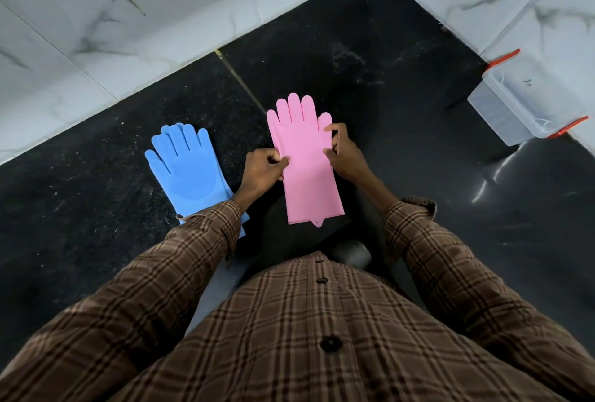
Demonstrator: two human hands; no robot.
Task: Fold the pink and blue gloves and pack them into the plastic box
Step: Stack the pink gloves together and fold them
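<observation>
Now pinching the pink glove (306, 160) flat at frame centre, ahead of the fold.

Nearest, gripping its two side edges mid-length: left hand (262, 169) and right hand (343, 157), fingers closed on the material. Running lengthwise up the frame, cuff toward the body, fingertips away. Lying flat to the left, untouched: blue glove (186, 166). Sitting farthest, at the right edge, well apart, nearer the right hand: plastic box (521, 105).

A home corner: black stone floor (354, 57) (speckled), marble-look wall tiles (96, 15).
</observation>
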